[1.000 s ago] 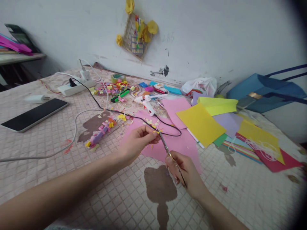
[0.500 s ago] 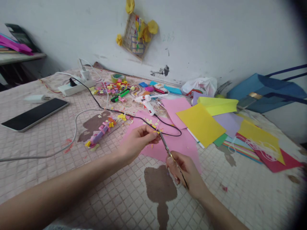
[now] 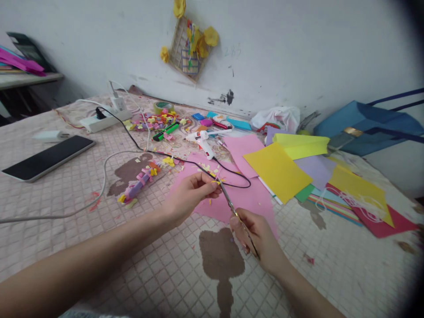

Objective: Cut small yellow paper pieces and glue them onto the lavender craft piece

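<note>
Between the fingertips of my left hand is a small yellow paper piece, mostly covered by the fingers. My right hand is closed round the handles of a pair of scissors, whose blades point up and left and meet the yellow piece. Both hands are above a pink sheet, which has small yellow scraps scattered on it. To the left lies a purple strip decorated with pink, orange and yellow bits.
A white glue gun lies behind my hands, its black cord looping over the pink sheet. Coloured sheets and white string are at right. A phone, power strip and green cutter are leftward.
Almost nothing differs. Both hands, the scissors and the yellow piece keep nearly the same positions.
</note>
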`<state>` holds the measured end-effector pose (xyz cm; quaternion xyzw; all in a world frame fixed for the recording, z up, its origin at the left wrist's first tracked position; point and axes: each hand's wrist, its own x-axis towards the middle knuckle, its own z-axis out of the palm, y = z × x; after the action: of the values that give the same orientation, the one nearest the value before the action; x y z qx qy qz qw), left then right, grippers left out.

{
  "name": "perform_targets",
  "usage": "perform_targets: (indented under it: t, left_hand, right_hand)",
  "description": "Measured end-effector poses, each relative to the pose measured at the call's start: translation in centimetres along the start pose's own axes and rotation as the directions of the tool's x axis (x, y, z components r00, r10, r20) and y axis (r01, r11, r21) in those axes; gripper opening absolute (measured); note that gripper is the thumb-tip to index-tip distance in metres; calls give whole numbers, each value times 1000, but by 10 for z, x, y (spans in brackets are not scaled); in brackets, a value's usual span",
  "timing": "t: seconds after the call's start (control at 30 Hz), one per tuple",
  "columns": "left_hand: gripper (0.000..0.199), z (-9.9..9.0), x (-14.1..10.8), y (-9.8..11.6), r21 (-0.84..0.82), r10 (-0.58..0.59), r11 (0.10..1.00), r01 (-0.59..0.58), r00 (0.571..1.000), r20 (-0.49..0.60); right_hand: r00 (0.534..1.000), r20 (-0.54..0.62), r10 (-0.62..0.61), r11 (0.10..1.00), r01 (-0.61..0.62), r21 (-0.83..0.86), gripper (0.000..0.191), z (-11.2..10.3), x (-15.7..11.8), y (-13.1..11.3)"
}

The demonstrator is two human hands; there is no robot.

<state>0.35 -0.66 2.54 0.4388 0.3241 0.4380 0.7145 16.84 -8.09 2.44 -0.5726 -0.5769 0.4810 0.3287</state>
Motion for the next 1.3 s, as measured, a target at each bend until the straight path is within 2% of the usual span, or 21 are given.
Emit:
perform_targets:
  t: [0.17,0.27,0.33,0.37,0.43,0.5,0.6,0.7,0.83,1.07,1.3]
  left_hand:
    - [15,-3,2,3,35,6,999,-6,1000,10]
    - [17,-13,9,12,111,4,994,-5,1000,7]
    - [15,-22,16,19,191,26,981,-24,1000,-9]
    - [14,-27,19,22,238,39,971,-32,999,-24]
    - [13,-37,25,28,336,60,941,-44,998,-36]
    - [12,-45,29,32,412,69,910,-47,997,-37]
    - [11,-53,33,34,477,52,878,-41,999,-11]
    - [10,-60,35,32,525,48,849,-57,998,31]
    - [10,-68,36,31,595,46,798,-91,995,91]
    - [12,-66,33,34,695,-33,715,-77,989,144]
    - [18,-61,27,36,710,-59,699,-81,983,171]
  right_hand:
    - [1000,-29,-11,1000,10,-26,42,-1,2,5]
    - [998,-57,-17,999,15,-48,39,-9,6,11]
    - [993,-104,-47,986,30,-162,37,-19,11,16]
    - [989,-122,-88,958,50,-281,35,-26,13,18]
    - [969,-171,-181,834,59,-549,35,-39,18,22]
    - [955,-209,-211,661,-18,-750,34,-51,22,26]
    - [941,-269,-207,457,-150,-877,30,-65,26,31]
    - [943,-277,-187,363,-196,-911,29,-73,27,35]
    - [945,-270,-182,354,-194,-915,28,-77,27,37]
    - [946,-255,-199,432,-148,-890,30,-77,27,39]
    - [911,-238,-337,470,-56,-881,28,-81,28,42]
